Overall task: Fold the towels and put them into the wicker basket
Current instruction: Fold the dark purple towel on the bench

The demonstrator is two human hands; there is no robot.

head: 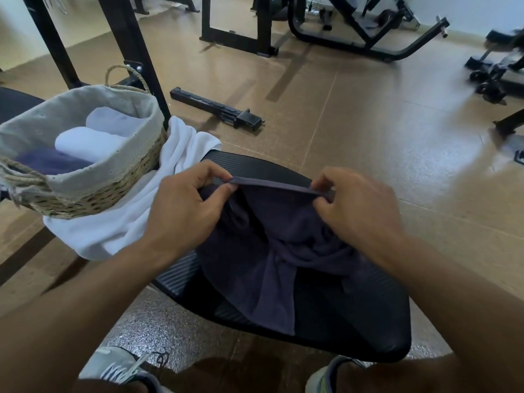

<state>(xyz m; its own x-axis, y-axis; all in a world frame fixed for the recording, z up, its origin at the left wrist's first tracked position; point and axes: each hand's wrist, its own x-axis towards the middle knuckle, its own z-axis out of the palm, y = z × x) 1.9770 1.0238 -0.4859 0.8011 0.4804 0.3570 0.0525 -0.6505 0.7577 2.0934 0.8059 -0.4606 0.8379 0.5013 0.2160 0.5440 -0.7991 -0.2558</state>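
The left hand (pixel 185 205) and right hand (pixel 354 205) each pinch the top hem of a dark purple towel (pixel 283 251), stretched between them above a black padded bench (pixel 354 330); its lower part lies bunched on the pad. A white towel (pixel 136 219) drapes over the bench's far left edge. The wicker basket (pixel 93 191) stands on it, holding rolled white towels and a purple one.

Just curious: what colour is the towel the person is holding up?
Dark purplish grey towel, plain, seen in the head view.

No legible text, label, brand or number anywhere
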